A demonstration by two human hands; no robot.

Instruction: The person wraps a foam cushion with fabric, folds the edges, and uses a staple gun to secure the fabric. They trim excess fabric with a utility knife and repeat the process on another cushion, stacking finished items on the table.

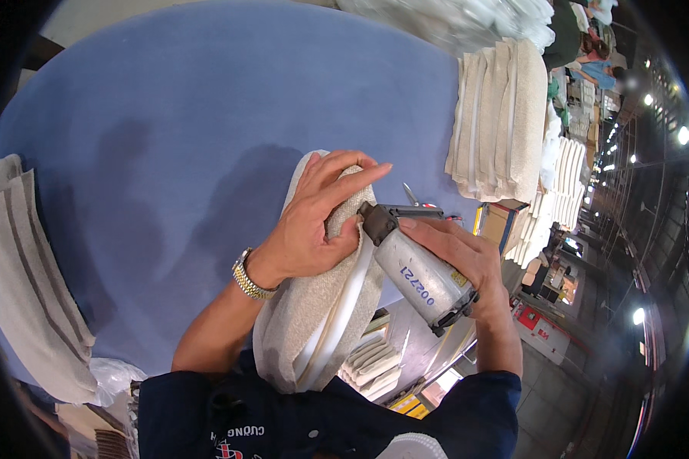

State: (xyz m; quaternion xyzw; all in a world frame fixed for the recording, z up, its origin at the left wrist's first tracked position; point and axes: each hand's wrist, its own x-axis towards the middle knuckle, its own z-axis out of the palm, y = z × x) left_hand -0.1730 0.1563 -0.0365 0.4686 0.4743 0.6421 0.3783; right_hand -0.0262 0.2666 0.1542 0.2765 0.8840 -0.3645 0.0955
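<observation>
Wrapped around a silver cylindrical power tool [425, 279], the right hand [467, 260] keeps its grip closed on the barrel, the tool's dark nose pointing up-left toward the centre of the frame. Beside it, the left hand [314, 226], a metal watch [249, 279] on its wrist, presses flat with fingers spread on a folded beige towel [314, 314] with a white band along its edge, which drapes from the centre of the frame down toward the lower edge. Towel and tool meet just right of centre, over the rim of a blue-covered bench [184, 130]. A stack of folded beige towels [497, 122] sits at the upper right, and striped grey cloth [31, 283] lies at the left edge.
</observation>
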